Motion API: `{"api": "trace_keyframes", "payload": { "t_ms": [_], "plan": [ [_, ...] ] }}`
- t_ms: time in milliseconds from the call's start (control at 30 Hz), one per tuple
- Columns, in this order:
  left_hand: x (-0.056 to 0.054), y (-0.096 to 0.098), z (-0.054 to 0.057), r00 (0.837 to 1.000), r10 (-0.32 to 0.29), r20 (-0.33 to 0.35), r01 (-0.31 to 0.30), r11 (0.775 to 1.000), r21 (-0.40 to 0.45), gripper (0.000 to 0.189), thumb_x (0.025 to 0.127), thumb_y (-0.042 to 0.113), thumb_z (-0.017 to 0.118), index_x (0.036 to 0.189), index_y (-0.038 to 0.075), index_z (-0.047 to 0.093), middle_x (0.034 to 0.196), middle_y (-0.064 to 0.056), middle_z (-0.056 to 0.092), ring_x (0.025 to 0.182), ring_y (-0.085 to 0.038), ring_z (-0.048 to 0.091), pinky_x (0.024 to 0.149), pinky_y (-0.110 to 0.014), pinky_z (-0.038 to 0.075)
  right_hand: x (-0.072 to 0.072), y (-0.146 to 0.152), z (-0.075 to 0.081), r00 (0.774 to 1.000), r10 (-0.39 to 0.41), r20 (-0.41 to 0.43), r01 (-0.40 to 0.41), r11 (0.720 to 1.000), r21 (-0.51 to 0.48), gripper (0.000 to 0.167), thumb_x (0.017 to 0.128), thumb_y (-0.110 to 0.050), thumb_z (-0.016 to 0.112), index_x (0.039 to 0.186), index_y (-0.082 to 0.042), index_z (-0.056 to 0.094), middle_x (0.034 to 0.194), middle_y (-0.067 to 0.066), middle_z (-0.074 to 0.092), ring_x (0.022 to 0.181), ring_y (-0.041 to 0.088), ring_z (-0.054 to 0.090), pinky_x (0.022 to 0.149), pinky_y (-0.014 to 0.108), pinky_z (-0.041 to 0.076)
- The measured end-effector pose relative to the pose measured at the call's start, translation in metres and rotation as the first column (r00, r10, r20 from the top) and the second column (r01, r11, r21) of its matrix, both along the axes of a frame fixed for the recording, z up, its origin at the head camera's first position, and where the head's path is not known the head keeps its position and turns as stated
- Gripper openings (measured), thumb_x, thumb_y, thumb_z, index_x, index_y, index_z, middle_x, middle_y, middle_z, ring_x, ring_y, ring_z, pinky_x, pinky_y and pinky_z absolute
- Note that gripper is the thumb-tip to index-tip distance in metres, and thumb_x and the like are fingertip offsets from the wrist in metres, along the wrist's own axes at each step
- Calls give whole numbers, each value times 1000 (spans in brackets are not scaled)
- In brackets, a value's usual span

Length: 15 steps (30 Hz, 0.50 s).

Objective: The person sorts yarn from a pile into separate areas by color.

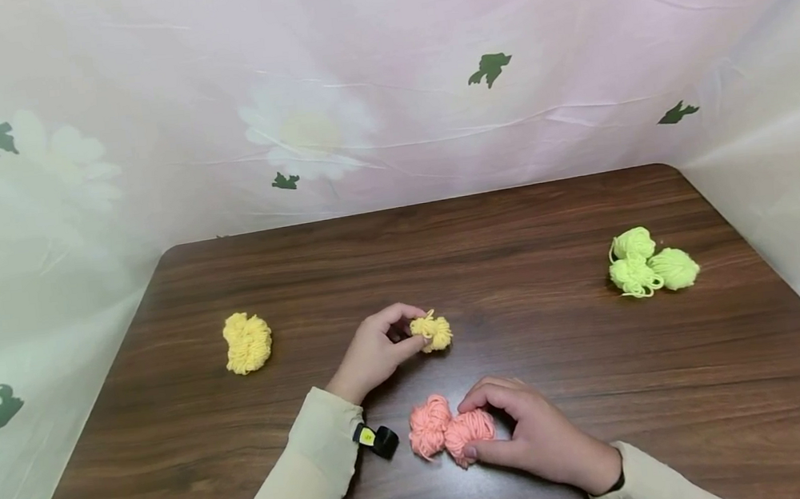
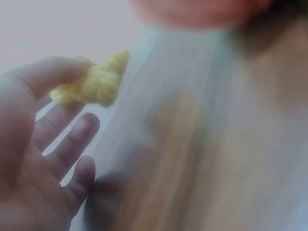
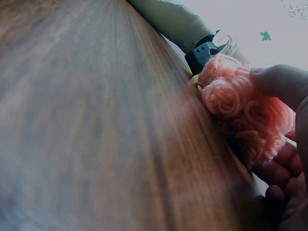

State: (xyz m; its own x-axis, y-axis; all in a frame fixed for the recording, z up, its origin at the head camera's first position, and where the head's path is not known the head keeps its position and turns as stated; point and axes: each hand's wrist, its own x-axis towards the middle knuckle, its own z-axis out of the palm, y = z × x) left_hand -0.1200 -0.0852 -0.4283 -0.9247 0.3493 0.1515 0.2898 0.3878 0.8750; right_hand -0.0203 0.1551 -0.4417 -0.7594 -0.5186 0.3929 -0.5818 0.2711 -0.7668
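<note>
Between thumb and fingers, my left hand [image 1: 378,350] pinches a small yellow yarn bundle [image 1: 433,331] near the middle of the table. The left wrist view shows the same yellow bundle [image 2: 98,85] at the thumb tip, with the other fingers spread below. Closer to me, my right hand [image 1: 529,428] grips a coral-pink yarn bundle [image 1: 470,434] by its right side. A second coral-pink bundle [image 1: 429,426] lies against its left side. In the right wrist view the pink yarn [image 3: 245,108] shows looped strands, with the thumb on top and fingers beneath.
A larger yellow yarn bundle [image 1: 247,343] lies on the left of the dark wooden table [image 1: 515,246]. Several light-green yarn bundles [image 1: 635,267] sit grouped at the right. A flower-patterned cloth [image 1: 391,82] hangs behind the table and along its sides.
</note>
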Motion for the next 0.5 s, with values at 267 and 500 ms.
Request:
{"api": "trace_keyframes", "payload": {
  "t_ms": [267, 500],
  "plan": [
    [-8, -22, 15, 995, 100, 4, -100, 993, -62, 24, 88, 8, 76, 111, 15, 72, 99, 1, 69, 84, -17, 61, 73, -32, 52, -1, 0, -2, 1000, 2, -23, -2, 1000, -6, 34, 81, -25, 86, 108, -24, 67, 104, -12, 67, 95, 9, 62, 85, 30, 48],
    [-14, -48, 29, 980, 196, -37, -200, 973, -116, 26, 88, 7, 76, 113, 10, 69, 97, -6, 67, 89, -20, 61, 80, -37, 52, -1, 0, -2, 999, 6, -40, -6, 1000, -17, 34, 80, -23, 86, 108, -23, 67, 103, -11, 67, 95, 9, 62, 84, 30, 48]
  ]
}}
